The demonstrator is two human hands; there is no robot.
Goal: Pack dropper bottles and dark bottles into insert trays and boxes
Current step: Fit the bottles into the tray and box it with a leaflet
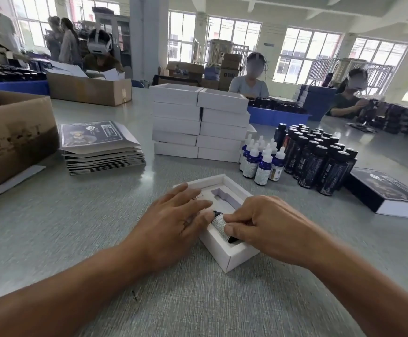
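The right hand [259, 222] pinches a dropper bottle [220, 224] lying in the insert tray [232, 257], just beside the left hand [176, 215], which presses flat, fingers straight. Seat it level before letting go (the slot beyond the fingertips is empty).

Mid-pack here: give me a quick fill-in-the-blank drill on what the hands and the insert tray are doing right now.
1. The right hand pinches a small labelled ____ in the insert tray.
2. The left hand rests with straight fingers on the tray's ____ side.
3. The cut-out slot at the tray's far end is ____.
4. The dark bottles stand to the ____ of the dropper bottles.

Missing words: bottle; left; empty; right
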